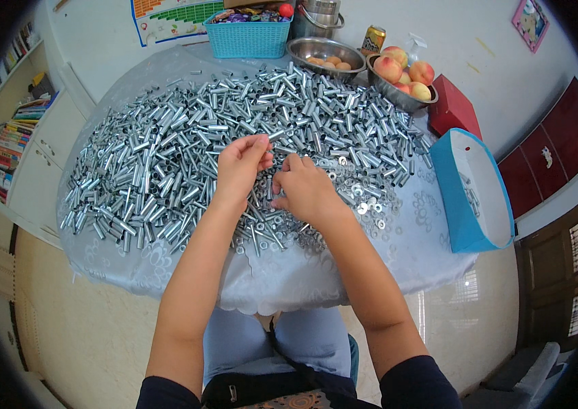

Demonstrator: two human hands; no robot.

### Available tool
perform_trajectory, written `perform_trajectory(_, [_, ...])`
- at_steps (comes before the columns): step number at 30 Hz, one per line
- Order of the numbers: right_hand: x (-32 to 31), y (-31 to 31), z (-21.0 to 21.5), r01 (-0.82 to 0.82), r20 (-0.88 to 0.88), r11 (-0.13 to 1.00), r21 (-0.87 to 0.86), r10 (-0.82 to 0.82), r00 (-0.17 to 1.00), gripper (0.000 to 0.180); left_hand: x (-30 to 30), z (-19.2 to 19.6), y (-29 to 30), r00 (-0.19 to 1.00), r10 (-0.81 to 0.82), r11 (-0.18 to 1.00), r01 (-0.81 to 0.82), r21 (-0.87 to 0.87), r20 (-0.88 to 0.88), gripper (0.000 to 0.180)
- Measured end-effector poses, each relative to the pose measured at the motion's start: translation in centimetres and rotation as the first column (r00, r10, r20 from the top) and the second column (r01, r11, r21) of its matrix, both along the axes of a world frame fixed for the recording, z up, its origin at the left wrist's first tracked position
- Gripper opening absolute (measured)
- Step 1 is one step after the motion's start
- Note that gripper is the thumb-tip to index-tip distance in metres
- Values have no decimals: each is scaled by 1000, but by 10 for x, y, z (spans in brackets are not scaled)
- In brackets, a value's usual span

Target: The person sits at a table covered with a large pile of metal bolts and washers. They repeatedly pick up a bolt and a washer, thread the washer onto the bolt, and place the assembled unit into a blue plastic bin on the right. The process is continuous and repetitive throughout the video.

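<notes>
Two hands (238, 167) (302, 189) are over uncountably many metal tubes (144, 146).

No text is readable (the wall chart (176, 20) included).

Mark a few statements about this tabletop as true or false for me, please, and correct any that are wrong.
1. The left hand and right hand are both over the tablecloth. True.
2. Only metal tubes lie near the right hand. False: flat washers lie there too.
3. The turquoise basket holds the eggs. False: a steel bowl holds them.
4. A gold can stands near the peaches. True.
5. The blue box is to the right of both hands. True.
6. Nothing lies inside the blue box. False: small metal pieces lie in it.
</notes>
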State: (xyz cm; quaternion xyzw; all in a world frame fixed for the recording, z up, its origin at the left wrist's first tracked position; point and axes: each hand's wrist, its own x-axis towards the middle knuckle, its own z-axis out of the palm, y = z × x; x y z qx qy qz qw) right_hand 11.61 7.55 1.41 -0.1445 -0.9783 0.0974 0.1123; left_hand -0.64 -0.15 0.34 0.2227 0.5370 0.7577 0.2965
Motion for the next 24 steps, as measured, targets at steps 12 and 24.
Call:
perform_trajectory(12, [-3, -7, -14, 0, 37, 984, 178, -7, 999, 24, 3, 5, 0, 1000, 20, 1000, -20, 11, 2, 23])
perform_trajectory(24, [5, 18, -15, -269, -351, 946, -181, 193, 916, 14, 2, 4, 0, 1000, -1, 1000, 1, 10, -11, 24])
